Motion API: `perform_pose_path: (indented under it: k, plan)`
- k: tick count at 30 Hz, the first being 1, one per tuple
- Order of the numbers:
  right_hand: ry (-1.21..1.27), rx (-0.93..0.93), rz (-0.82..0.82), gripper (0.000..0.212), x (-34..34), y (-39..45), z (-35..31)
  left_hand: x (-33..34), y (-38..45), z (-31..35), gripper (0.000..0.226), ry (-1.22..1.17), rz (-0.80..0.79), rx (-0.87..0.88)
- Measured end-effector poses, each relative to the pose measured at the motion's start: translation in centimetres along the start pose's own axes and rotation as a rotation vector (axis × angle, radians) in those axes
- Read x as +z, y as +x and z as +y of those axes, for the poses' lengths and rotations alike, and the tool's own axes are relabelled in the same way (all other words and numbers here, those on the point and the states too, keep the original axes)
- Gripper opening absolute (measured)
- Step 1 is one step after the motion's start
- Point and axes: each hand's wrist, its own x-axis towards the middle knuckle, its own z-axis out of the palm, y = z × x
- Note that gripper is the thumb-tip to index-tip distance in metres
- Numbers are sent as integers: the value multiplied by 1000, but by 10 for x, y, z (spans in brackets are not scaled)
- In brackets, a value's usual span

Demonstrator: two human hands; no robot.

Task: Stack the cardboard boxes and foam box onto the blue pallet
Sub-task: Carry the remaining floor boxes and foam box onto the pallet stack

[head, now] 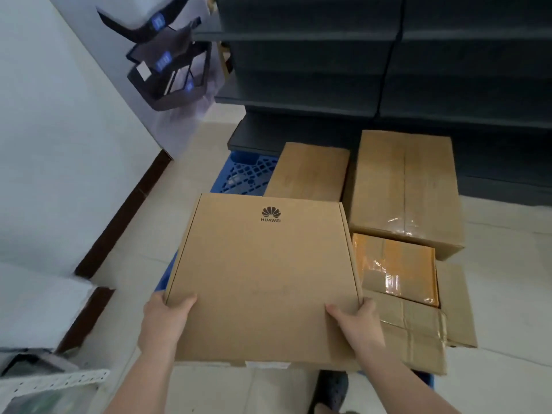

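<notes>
Two hands hold a flat cardboard box (263, 279) at the centre of the frame, above the floor. It is plain brown with a fold-over lid, a black fan-shaped logo and the word HUAWEI printed near its far edge, and a white label edge showing along its near side. The left hand (164, 319) grips the near left corner, thumb laid on the lid and fingers under; the right hand (360, 324) grips the near right corner the same way.

At far left a white wall with a dark skirting board (125, 210) runs up the frame. Just above the held box, a blue pallet (245, 174) with an open lattice top shows. To its right a brown box (310, 171) stands on it, then a taller taped box (406, 189) just beside. Below that, at right centre, a small box wrapped in shiny tape (397, 268) lies on a wide, crumpled flat box (418, 330). Dark shelving (328, 55) fills the upper right. A dark shoe (331, 389) shows at the bottom edge.
</notes>
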Motion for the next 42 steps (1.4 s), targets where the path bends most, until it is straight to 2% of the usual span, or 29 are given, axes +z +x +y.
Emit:
perform_pose_path:
  k: [4, 9, 12, 14, 17, 19, 22, 27, 30, 36, 39, 42]
  plan:
    - [8, 62, 41, 79, 36, 47, -7, 40, 67, 18, 51, 53, -42, 35]
    - [4, 172, 100, 84, 79, 104, -1, 100, 147, 14, 68, 96, -157, 44]
    - [-74, 219, 204, 86, 106, 140, 12, 150, 188, 3, 66, 85, -251, 56]
    - [-221, 231, 257, 92, 130, 161, 25, 189, 210, -9, 66, 144, -377, 63]
    - [-506, 208, 105, 97, 174, 185, 48, 240, 231, -33, 87, 359, -546, 9]
    - [-621, 196, 15, 102, 199, 195, 58, 259, 237, -48, 97, 525, -532, 36]
    - [-676, 212, 50, 105, 211, 199, 63, 262, 240, -59, 98, 548, -497, 99]
    - [-543, 260, -76, 85, 184, 179, 40, 231, 231, -36, 82, 631, -641, 50]
    - [-452, 240, -58, 71, 143, 142, 9, 197, 206, 4, 66, 613, -684, 92]
    - [-203, 190, 193, 47, 44, 29, -47, 127, 112, 95, 35, 698, -795, 508]
    - [-71, 195, 340, 45, 4, -24, -45, 111, 60, 134, 16, 698, -858, 671]
    - [87, 204, 434, 43, -38, -71, -32, 109, -4, 171, 7, 651, -889, 838]
